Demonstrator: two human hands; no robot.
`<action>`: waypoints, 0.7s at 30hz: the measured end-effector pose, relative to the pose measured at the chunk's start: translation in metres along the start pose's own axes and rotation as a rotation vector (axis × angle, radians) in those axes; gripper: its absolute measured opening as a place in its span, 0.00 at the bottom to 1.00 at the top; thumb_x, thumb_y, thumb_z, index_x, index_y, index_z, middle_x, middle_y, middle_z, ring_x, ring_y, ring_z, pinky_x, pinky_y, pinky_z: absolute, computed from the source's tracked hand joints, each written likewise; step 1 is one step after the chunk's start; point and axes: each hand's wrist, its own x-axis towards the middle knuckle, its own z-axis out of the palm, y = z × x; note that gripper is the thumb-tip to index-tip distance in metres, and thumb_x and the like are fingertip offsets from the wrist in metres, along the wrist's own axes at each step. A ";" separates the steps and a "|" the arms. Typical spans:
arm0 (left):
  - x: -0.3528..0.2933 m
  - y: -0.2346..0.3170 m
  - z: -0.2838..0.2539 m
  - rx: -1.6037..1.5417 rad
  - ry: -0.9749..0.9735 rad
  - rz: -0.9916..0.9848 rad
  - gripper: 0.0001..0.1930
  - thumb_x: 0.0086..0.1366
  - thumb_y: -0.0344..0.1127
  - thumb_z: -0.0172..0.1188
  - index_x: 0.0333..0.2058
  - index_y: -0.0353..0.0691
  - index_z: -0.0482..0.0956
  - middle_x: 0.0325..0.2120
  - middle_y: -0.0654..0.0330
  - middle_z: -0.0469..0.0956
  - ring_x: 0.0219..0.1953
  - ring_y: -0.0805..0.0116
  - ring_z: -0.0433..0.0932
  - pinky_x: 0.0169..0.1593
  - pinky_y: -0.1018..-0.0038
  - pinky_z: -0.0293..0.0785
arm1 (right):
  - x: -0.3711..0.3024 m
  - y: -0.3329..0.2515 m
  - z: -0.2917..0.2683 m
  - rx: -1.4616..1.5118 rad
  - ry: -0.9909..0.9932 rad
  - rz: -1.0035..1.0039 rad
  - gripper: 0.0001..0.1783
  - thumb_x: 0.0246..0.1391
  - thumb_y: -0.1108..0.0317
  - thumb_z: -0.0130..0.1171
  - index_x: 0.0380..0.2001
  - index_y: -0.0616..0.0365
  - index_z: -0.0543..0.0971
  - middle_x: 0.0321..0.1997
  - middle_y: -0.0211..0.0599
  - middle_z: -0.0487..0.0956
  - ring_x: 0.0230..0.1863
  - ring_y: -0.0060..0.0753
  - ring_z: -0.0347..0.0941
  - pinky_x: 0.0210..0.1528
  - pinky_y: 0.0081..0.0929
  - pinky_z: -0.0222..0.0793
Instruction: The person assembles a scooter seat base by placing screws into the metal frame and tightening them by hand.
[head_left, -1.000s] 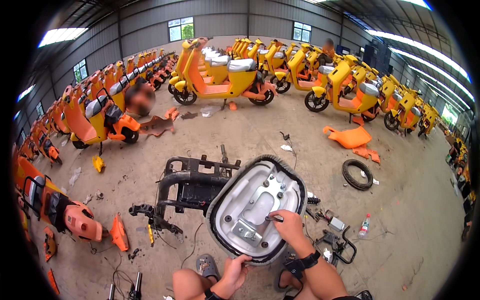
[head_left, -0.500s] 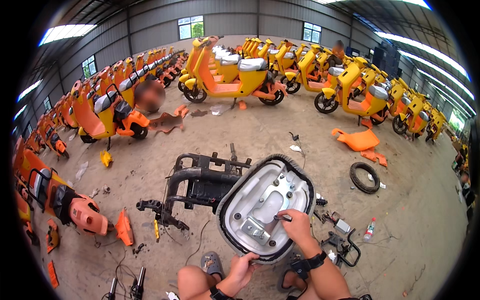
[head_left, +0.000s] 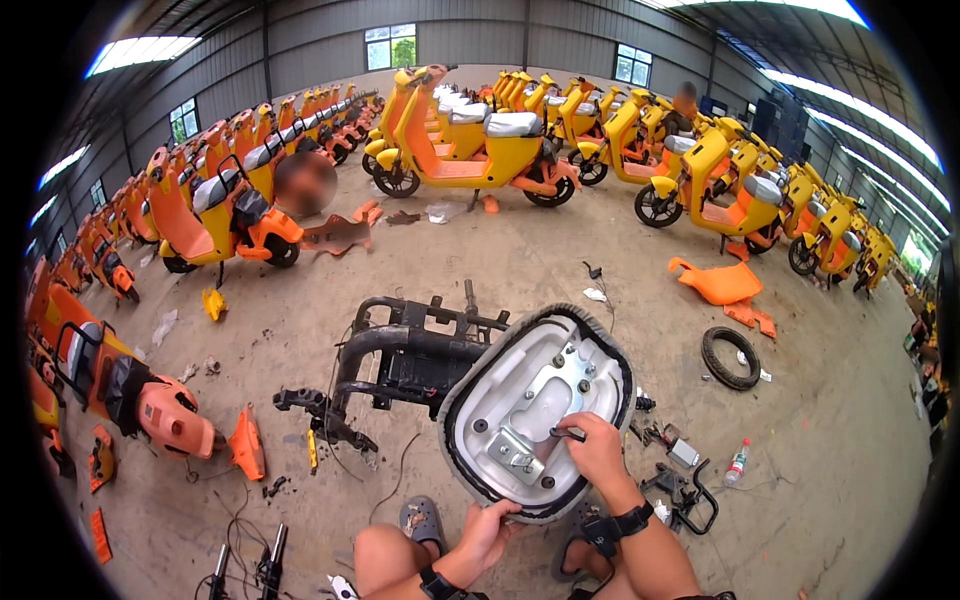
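A scooter seat [head_left: 495, 440] is held underside up and tilted, showing its pale plastic base with a dark padded rim. My left hand [head_left: 485, 533] is closed on its near edge, with the thumb on the rim. Over the base, my right hand [head_left: 598, 452] pinches a small dark piece [head_left: 568, 434], whose kind I cannot make out. It lies beside a metal bracket [head_left: 514, 452] screwed to the base; farther up, a larger metal plate [head_left: 568, 380] is fixed with bolts. Behind the seat lies a stripped black scooter frame [head_left: 385, 350], partly hidden by it.
To the right lie a tire [head_left: 730, 357], a plastic bottle [head_left: 737, 463] and a black bent bar [head_left: 706, 497]. Orange panels [head_left: 718, 283] are scattered on the concrete floor. Two fork tubes [head_left: 272, 565] lie at lower left. Rows of yellow scooters [head_left: 460, 165] stand behind; one person sits among them.
The view has shifted slightly. Both hands keep nearly the same hold on the seat and the small dark piece, and nothing else has visibly moved.
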 end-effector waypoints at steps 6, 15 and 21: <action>-0.007 -0.002 0.007 0.002 0.041 -0.012 0.12 0.59 0.20 0.56 0.43 0.30 0.76 0.39 0.54 0.80 0.42 0.60 0.79 0.46 0.60 0.76 | -0.002 -0.004 -0.007 -0.002 0.019 -0.004 0.11 0.43 0.77 0.65 0.34 0.57 0.84 0.36 0.40 0.83 0.39 0.45 0.80 0.42 0.33 0.75; 0.005 -0.004 0.000 0.020 0.007 0.012 0.12 0.59 0.20 0.54 0.43 0.30 0.75 0.39 0.54 0.80 0.42 0.60 0.80 0.46 0.59 0.77 | 0.003 -0.003 -0.003 -0.108 0.077 0.093 0.09 0.44 0.70 0.68 0.33 0.53 0.85 0.33 0.39 0.83 0.34 0.46 0.79 0.37 0.36 0.73; 0.005 -0.005 -0.001 0.009 0.012 0.017 0.13 0.59 0.19 0.53 0.44 0.29 0.74 0.40 0.52 0.79 0.43 0.59 0.80 0.48 0.57 0.77 | 0.002 0.000 -0.004 -0.028 0.041 0.037 0.11 0.44 0.74 0.67 0.35 0.56 0.84 0.37 0.41 0.83 0.39 0.46 0.80 0.42 0.34 0.74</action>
